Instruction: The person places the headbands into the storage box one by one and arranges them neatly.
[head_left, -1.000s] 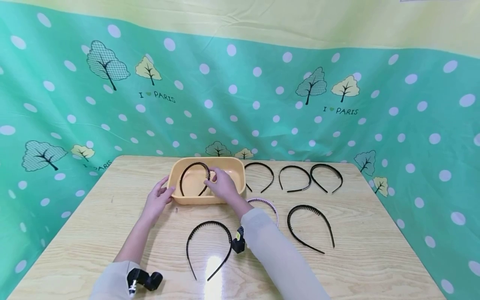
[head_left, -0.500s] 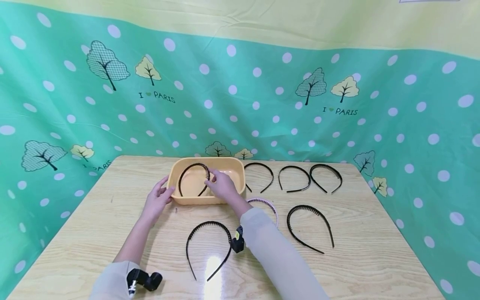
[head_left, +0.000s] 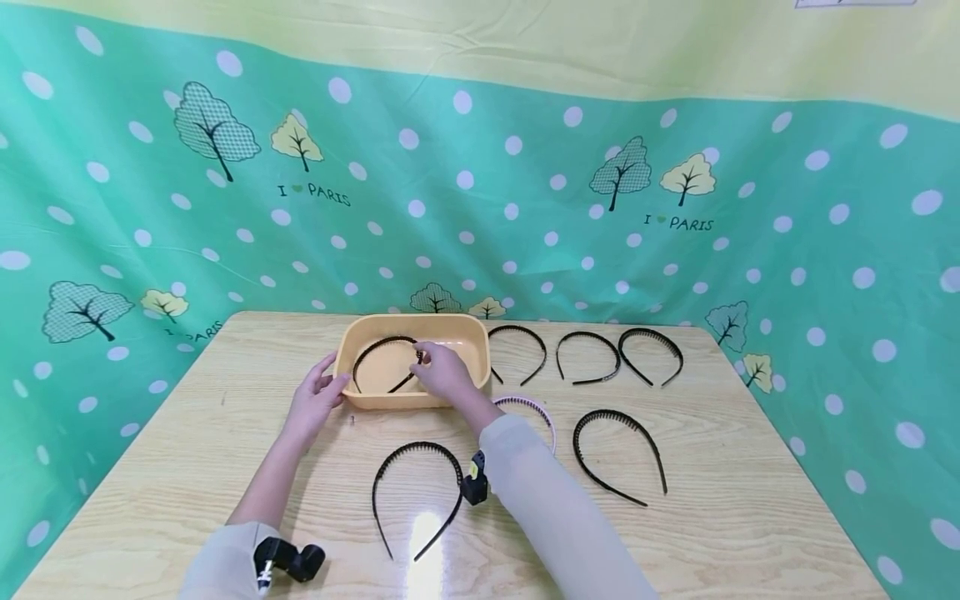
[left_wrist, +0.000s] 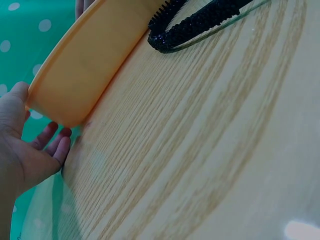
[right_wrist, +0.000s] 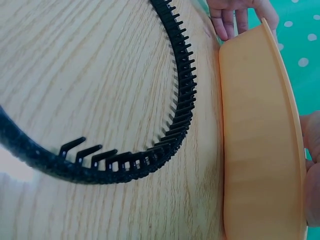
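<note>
In the head view a pale orange plastic box point(head_left: 420, 401) stands at the back of the table. My left hand point(head_left: 313, 400) holds its left end, thumb at the rim and fingers along the outer wall, as the left wrist view also shows. Reaching over the front rim, my right hand point(head_left: 447, 374) pinches the right side of a black toothed headband point(head_left: 380, 341) inside the box. The headband leans low there, its lower ends hidden behind the front wall. In the right wrist view the box's wall point(right_wrist: 260, 135) hides most of the right hand point(right_wrist: 312, 165).
Another black toothed headband point(head_left: 418, 445) lies in front of the box. A lilac headband point(head_left: 551, 421) is partly covered by the right sleeve. To the right lie several more black headbands, one of them nearest point(head_left: 615, 414). A polka-dot curtain point(head_left: 465, 208) hangs behind the table point(head_left: 187, 467).
The headband in my right hand has tipped lower into the box, its top arch dropping below the back rim. My left hand and the box have stayed in place.
</note>
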